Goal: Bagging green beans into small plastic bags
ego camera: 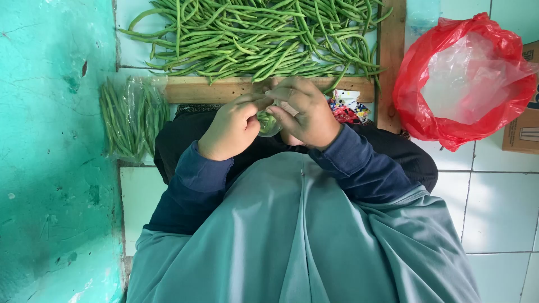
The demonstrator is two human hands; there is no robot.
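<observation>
Both hands closed on a small bag of beans
Left hand and right hand pinch a small clear plastic bag of green beans together.

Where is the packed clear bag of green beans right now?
In the head view the packed bag of beans lies at the left, against the turquoise wall, beside the wooden frame and left of the left hand.
</observation>
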